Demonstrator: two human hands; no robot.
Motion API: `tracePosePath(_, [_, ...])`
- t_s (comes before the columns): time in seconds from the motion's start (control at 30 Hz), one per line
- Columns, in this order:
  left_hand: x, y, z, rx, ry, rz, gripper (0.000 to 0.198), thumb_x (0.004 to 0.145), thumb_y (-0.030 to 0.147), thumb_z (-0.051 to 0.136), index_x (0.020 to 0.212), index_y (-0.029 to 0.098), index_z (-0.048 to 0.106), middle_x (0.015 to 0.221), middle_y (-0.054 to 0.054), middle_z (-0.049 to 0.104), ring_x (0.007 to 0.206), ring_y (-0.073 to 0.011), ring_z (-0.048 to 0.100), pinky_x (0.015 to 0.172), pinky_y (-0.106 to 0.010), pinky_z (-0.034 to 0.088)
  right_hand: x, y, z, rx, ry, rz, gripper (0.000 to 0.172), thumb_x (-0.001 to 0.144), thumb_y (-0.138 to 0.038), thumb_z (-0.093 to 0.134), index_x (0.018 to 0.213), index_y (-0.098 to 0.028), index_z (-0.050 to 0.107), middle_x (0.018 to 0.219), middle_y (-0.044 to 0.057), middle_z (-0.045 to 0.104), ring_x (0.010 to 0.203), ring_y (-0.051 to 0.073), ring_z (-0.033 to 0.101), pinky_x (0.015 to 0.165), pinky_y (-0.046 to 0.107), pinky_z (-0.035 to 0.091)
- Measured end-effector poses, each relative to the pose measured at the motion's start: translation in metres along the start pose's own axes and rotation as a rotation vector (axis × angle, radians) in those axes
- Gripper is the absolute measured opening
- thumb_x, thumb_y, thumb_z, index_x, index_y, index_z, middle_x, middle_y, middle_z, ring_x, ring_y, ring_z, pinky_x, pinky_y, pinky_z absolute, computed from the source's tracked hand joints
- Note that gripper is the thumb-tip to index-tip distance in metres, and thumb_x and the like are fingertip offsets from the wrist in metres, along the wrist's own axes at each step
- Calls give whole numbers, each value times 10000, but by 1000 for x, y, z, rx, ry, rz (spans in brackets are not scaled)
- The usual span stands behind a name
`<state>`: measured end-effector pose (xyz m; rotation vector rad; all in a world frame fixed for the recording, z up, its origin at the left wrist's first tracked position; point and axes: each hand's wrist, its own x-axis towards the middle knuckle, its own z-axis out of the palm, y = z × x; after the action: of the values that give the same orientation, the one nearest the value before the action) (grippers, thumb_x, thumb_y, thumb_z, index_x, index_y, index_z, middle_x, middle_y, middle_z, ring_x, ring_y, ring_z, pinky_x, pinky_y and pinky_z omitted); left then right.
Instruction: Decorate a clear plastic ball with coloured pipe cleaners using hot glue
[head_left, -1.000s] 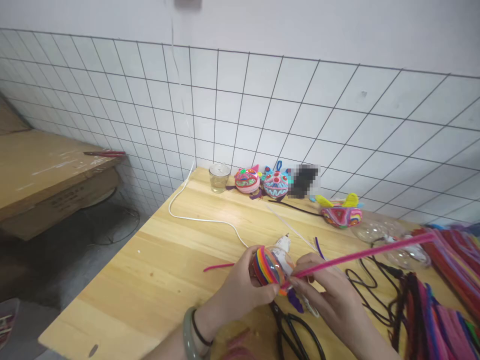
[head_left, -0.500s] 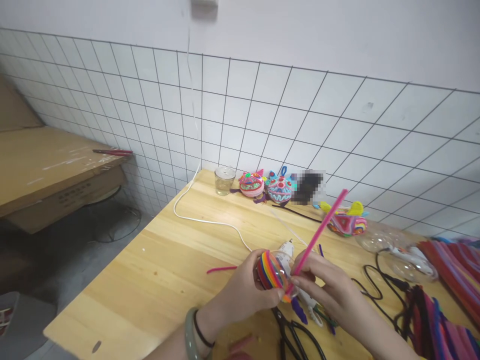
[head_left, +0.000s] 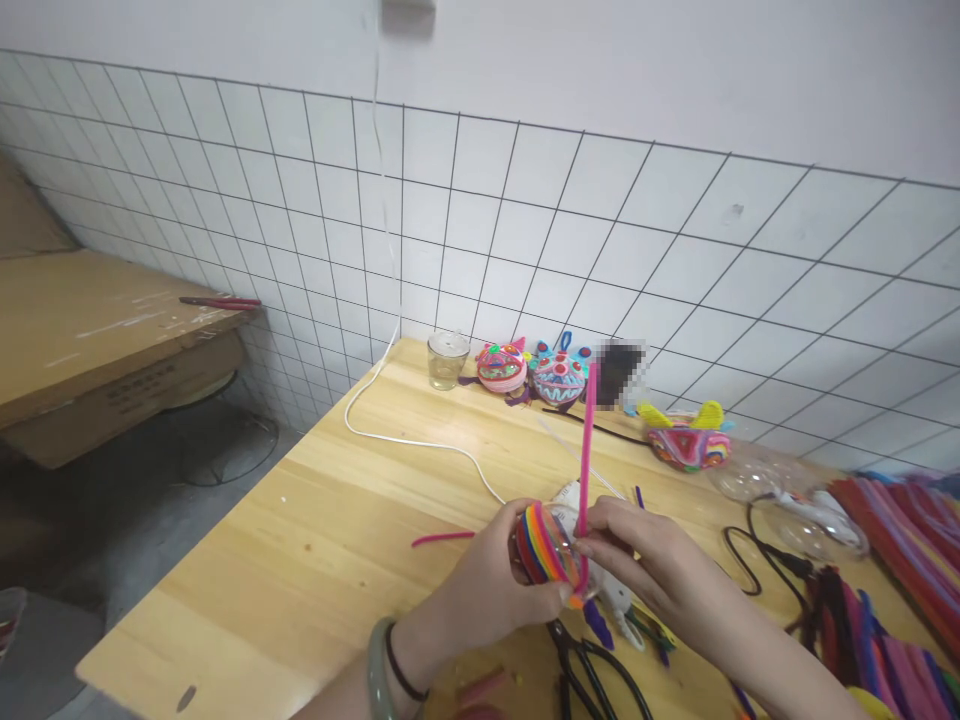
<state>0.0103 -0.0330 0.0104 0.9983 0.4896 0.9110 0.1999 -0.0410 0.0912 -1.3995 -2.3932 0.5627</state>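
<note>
over the tabletop (head_left: 360, 510): right fingers (head_left: 616, 518) pinch pink pipe cleaner (head_left: 587, 450), near-upright, at right side of rainbow-striped ball (head_left: 541, 545); left fingers (head_left: 546, 602) clasp ball.

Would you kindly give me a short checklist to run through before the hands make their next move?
1. Left hand has hold of the ball: ok, thumb and fingers curl around it.
2. Right hand has hold of the pink strip: ok, pinched in the fingertips.
3. Strip stuck to the ball: cannot tell; its lower part is at the ball, but no bond is readable.
4. Space below the hands free: not ok, scissors lie there.
5. Glass out of the way: ok, it stands near the wall, apart from both hands.
</note>
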Motion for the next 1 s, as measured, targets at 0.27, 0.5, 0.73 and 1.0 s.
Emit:
tracePosePath(0.27, [-1, 3, 2, 25, 12, -15, 549, 720, 130, 744, 1204, 194, 492, 1147, -60, 655, 1057, -216, 631, 940, -373, 487, 3, -5, -2, -14, -9, 10, 276, 1007, -389, 428, 870, -205, 581, 769, 11, 614, 692, 158, 575, 645, 253, 438])
tracePosePath(0.5, [-2, 7, 7, 161, 68, 39, 529, 708, 109, 718, 1182, 192, 499, 1105, -59, 672, 1022, -209, 635, 909, -356, 509, 4, -7, -4, -6, -2, 48, 203, 988, -317, 482, 831, -213, 558, 734, -3, 617, 643, 141, 573, 597, 229, 445])
tracePosePath(0.73, [-3, 14, 12, 190, 88, 38, 512, 693, 114, 708, 1155, 204, 505, 1091, -54, 688, 1016, -221, 647, 915, -367, 517, 1, -3, 0, -9, 68, -13, 193, 987, -312, 473, 843, -223, 566, 729, 11, 630, 639, 151, 584, 585, 244, 467])
tracePosePath(1.0, [-4, 12, 13, 168, 88, 31, 557, 702, 111, 704, 1202, 205, 476, 1145, -65, 668, 1053, -219, 635, 934, -365, 505, 1, -1, 3, -32, 87, -41, 171, 985, -296, 488, 860, -216, 574, 753, 14, 648, 648, 148, 595, 592, 243, 463])
